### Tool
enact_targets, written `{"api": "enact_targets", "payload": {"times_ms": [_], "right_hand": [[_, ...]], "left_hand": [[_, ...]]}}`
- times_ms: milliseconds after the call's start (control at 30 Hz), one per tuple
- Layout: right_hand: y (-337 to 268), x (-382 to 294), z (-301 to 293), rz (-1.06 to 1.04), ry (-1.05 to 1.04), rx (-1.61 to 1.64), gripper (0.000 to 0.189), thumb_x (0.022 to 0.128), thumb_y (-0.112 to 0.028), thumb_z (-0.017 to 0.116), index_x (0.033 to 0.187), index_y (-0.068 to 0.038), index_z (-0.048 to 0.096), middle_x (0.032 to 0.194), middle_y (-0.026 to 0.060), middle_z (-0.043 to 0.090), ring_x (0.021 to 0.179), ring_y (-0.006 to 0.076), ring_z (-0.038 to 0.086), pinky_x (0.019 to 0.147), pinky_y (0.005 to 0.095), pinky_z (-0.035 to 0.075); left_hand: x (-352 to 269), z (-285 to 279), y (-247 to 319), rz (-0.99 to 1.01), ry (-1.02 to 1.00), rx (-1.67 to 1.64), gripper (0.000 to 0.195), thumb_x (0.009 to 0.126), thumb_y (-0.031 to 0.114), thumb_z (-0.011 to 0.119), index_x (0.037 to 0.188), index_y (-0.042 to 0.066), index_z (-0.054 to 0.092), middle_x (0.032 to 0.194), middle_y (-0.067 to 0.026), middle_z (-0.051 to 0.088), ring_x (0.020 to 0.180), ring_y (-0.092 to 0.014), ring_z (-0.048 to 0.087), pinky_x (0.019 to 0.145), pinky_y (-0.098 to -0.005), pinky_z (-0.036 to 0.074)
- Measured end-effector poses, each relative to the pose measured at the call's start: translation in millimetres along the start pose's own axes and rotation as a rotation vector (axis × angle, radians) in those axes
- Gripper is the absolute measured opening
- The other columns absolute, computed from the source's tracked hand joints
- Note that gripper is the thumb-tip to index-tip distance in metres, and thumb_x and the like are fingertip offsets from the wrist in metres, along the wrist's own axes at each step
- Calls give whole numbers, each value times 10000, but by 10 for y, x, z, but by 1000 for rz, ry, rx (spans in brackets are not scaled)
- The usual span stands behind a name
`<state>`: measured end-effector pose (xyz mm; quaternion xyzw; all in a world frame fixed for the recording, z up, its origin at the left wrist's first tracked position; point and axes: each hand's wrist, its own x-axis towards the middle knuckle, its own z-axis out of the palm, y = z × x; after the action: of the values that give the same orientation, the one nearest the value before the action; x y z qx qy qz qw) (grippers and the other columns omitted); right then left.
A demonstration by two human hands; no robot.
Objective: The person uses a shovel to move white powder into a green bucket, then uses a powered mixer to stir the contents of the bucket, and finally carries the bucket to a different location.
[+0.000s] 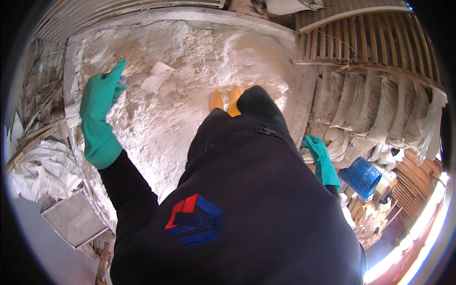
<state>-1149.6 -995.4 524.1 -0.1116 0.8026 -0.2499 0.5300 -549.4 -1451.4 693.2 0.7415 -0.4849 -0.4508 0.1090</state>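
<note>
My left hand point(103, 87), in a long green rubber glove, reaches out above the powdery floor at the left. Its index finger points away while the other fingers curl round a purplish, clear-looking grip point(123, 82). Beyond the grip is a flat pale piece point(157, 76), like a dusty blade or a folded sheet; I cannot tell whether the two are joined. My right hand point(314, 144), gloved the same way, hangs beside my right hip, fingers bent and partly hidden. Nothing shows in it. My yellow boots point(233, 101) stand on the caked white powder point(160, 117).
A low pale ledge point(199, 16) borders the powder. Stacked dusty sacks point(359, 98) lie at right under a slatted wooden rack point(367, 39). Behind my right hand is a blue plastic drum point(361, 178). Crumpled white sacks point(46, 171) and a framed panel point(74, 219) are at left.
</note>
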Motion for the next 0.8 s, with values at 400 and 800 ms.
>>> {"api": "enact_targets", "payload": {"times_ms": [400,800], "right_hand": [[93,310,-121,-43,-15,-71,395,935,-249,635,1181,55,579,964,126,680,838,212,670,766,324,532],[58,-544,-54,10,132,-74,394,949,-240,615,1196,65,577,988,117,678,852,204,664,784,312,524]], "left_hand": [[53,5,-136,11,-7,-38,600,809,594,678,735,0,631,609,-36,561,504,-106,488,480,-263,391],[10,-171,-194,-4,45,47,606,811,594,671,730,-6,640,623,-54,580,514,-103,492,491,-268,399]]}}
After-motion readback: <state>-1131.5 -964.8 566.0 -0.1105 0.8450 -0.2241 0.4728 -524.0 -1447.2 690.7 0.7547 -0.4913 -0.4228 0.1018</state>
